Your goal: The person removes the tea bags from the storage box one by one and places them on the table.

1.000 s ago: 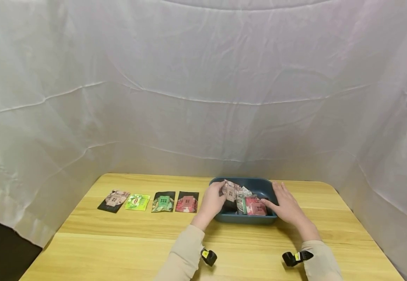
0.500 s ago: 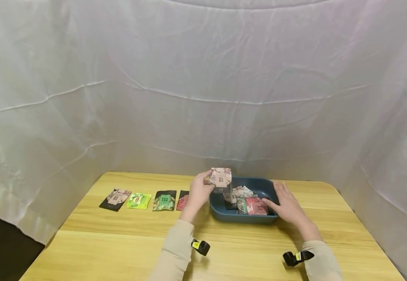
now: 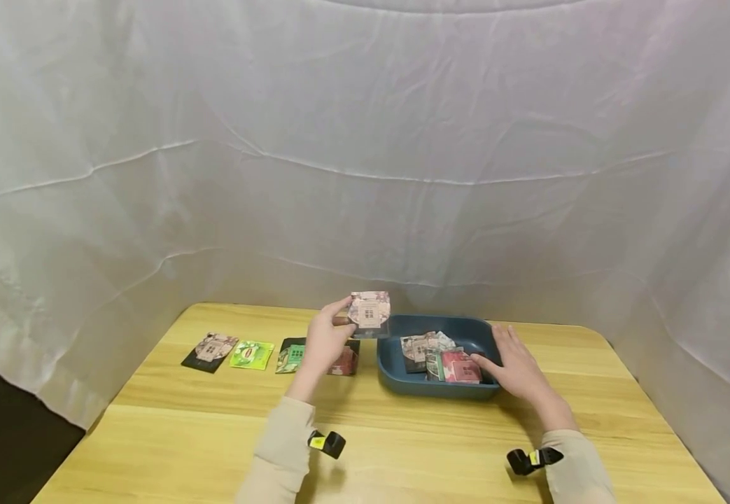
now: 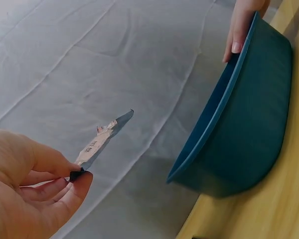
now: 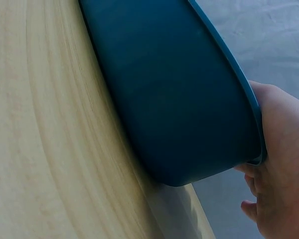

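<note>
My left hand pinches a pink-and-black tea bag sachet by one edge, between thumb and fingers. It holds the sachet in the air, left of the dark blue plastic bin. In the left wrist view the sachet appears nearly edge-on, apart from the bin. At the bin's right end, my right hand grips the rim, thumb over the inside and fingers along the outside. Several more sachets lie in the bin, among them a red one near the right thumb and a pinkish one.
Left of the bin, sachets lie in a row on the wooden table: a pink-and-black one, a bright yellow-green one, a green-and-black one and a red one. My left hand partly covers the last two. A grey curtain surrounds the table.
My left hand has lifted the pink-and-black sachet out of the bin and carried it up and leftward. The right hand has stayed on the bin's rim.
</note>
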A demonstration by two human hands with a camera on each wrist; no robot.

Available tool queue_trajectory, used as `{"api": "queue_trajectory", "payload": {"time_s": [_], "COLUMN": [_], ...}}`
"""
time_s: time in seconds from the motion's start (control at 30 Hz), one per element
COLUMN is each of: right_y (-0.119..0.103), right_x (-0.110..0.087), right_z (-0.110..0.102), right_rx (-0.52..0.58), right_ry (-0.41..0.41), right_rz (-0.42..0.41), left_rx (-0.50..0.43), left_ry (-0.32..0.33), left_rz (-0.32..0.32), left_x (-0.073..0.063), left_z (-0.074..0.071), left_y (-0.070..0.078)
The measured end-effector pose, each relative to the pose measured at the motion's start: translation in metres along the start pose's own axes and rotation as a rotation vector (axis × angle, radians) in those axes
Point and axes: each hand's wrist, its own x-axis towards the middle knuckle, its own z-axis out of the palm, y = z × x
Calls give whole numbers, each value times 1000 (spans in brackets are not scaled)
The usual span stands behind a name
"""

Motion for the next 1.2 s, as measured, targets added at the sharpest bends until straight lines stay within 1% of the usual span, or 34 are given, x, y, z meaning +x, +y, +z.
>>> {"api": "queue_trajectory", "payload": {"time_s": [0.13, 0.2, 0.33, 0.5, 0.6, 0.7, 0.73, 0.8, 0.93, 1.03, 1.2], "right_y": [1, 1, 2, 0, -1, -2, -2, -3, -4, -4, -4], "right_x": [1, 1, 1, 0, 0, 0, 0, 0, -1, -1, -2], "right_z": [1, 1, 2, 2, 1, -1, -1, -1, -2, -2, -3], "right_rx": [-2, -3, -5, 2, 1, -3, -4, -5, -6, -4, 1], "right_ry": [1, 3, 9, 10, 8, 0, -1, -3, -5, 1, -2], "right_rz": [-3, -5, -5, -8, -6, -1, -1, 0, 8, 4, 1], "left_rx": [-7, -20, -35, -53, -20, 33, 53, 65, 108, 157, 242], "left_ry": [-3, -7, -6, 1, -4, -5, -4, 4, 12, 6, -5], "left_rz": [-49, -64, -95, -135, -147, -156, -156, -160, -195, -225, -251], "left_x": [-7, -10, -17, -28, -36, -43, -45, -51, -59, -64, -71], "left_z": [-22, -34, -60, -93, -115, -134, -141, -154, -181, -200, -228], "left_y": [-3, -6, -12, -21, -29, -39, -44, -53, -71, -85, -106]}}
